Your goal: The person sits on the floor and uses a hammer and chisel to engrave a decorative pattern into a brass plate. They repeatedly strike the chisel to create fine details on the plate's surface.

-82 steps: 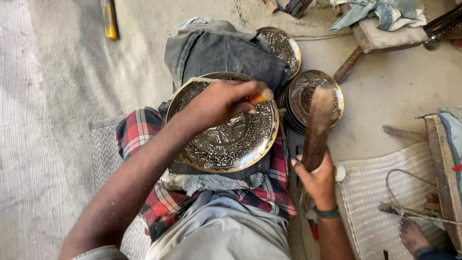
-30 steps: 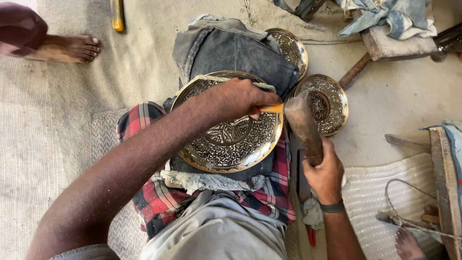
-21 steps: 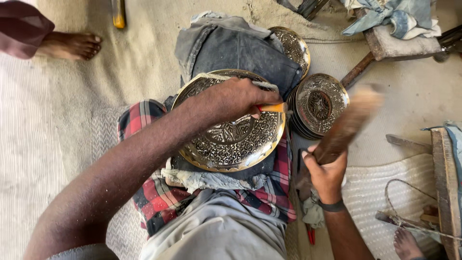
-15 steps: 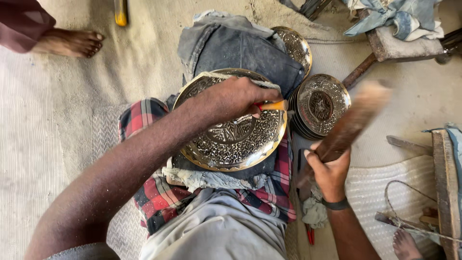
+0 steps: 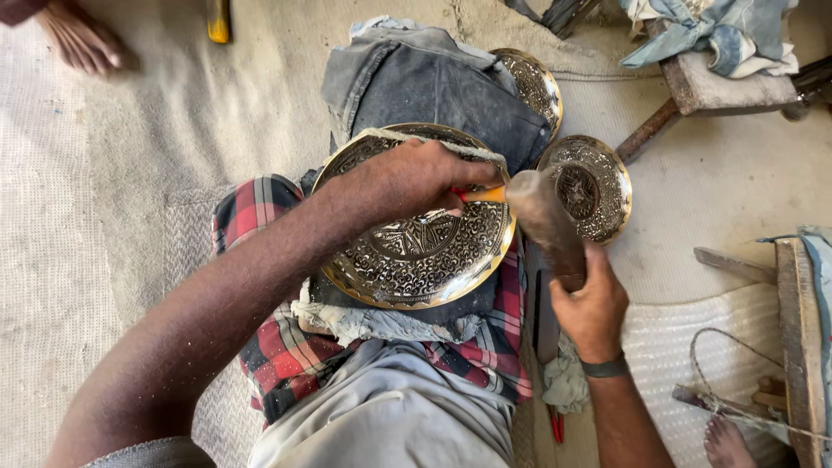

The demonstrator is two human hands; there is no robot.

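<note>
A round brass plate (image 5: pixel 416 251) lies tilted on the person's lap, under the left hand (image 5: pixel 416 178); its face is crowded with fine engraved scrollwork around a central medallion, the rim bright and golden. The left hand is closed on an orange-handled chisel (image 5: pixel 482 194) pressed to the plate. The right hand (image 5: pixel 591 305) grips a wooden mallet (image 5: pixel 546 224), whose head meets the chisel's end. Beyond the mallet sit two smaller engraved plates (image 5: pixel 591 186).

A dusty grey concrete floor (image 5: pixel 260 95) carries a pale woven mat (image 5: pixel 52 260); a worn wooden bench (image 5: pixel 719 87) stands at the top right.
</note>
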